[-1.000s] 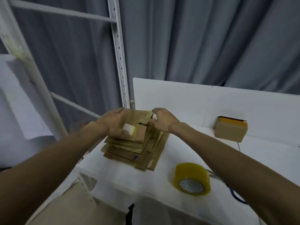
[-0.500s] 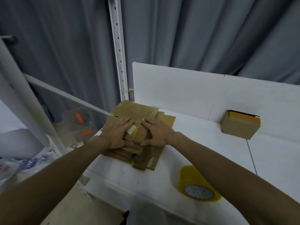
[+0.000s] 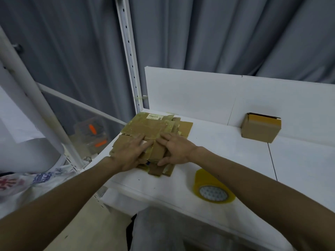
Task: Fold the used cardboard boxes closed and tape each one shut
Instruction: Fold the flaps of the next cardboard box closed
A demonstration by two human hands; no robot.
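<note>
At the far left a white cloth with a blue and red print (image 3: 27, 180) lies low beside a slanting white metal frame bar (image 3: 36, 105). Behind the bar a clear plastic container with orange pieces inside (image 3: 91, 135) sits below the tabletop level. A white perforated metal upright (image 3: 129, 57) rises in front of the grey pleated curtain (image 3: 217, 33). On the near left corner of the white tabletop (image 3: 226, 156) lies the untidy stack of flattened brown cardboard boxes (image 3: 154, 124), some with old glossy tape on them and the top one bearing a small white label. The left hand (image 3: 129, 153) lies palm-down on the stack, its fingers (image 3: 139, 142) straight and flat, gripping nothing. Just beside it the right hand (image 3: 175, 149) also presses on the stack, its fingers (image 3: 165, 137) spread and flat, its thumb along the near edge. Further right, near the front edge, the roll of yellowish clear packing tape (image 3: 212, 187) lies on its side. Well apart, at the back, a small folded brown cardboard box (image 3: 260, 128) stands against the white back panel (image 3: 199, 91)
</note>
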